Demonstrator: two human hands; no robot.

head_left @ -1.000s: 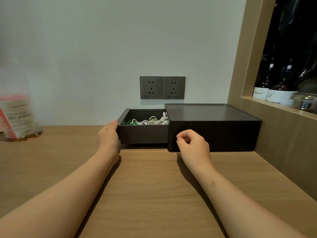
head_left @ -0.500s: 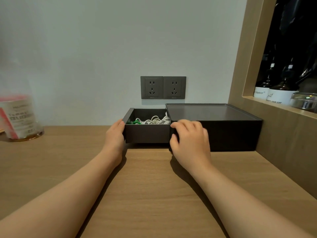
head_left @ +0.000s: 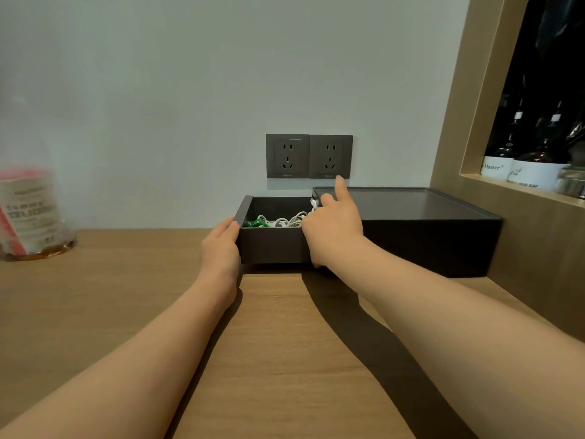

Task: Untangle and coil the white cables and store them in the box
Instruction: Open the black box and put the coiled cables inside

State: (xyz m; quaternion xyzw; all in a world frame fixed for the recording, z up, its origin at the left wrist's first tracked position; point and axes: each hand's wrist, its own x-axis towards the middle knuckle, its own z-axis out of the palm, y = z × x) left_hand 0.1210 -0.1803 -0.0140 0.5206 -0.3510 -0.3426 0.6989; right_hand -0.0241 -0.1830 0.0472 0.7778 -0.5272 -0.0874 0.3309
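Works at the pulled-out drawer [head_left: 272, 245] of the box [head_left: 427, 236] with both hands.
Grips the drawer's left front corner with the left hand [head_left: 221, 248], thumb hooked over the top edge, palm against the end wall. Sets the right hand [head_left: 332, 229] over the drawer's right front rim, just where the drawer meets the box housing: index finger straight and pointing up, other fingers bent down into the drawer, thumb low on the front wall. Cannot tell whether these fingers have hold of a cable. Shows the white cables [head_left: 285, 220] in a loose heap inside the drawer, beside a green item [head_left: 256, 222] at the left end. Shows the box on the wooden counter [head_left: 285, 343] against the wall, below two dark sockets [head_left: 308, 156], with a blurred jar [head_left: 28, 213] well apart to the left and dark bottles [head_left: 531, 166] in a niche to the right.
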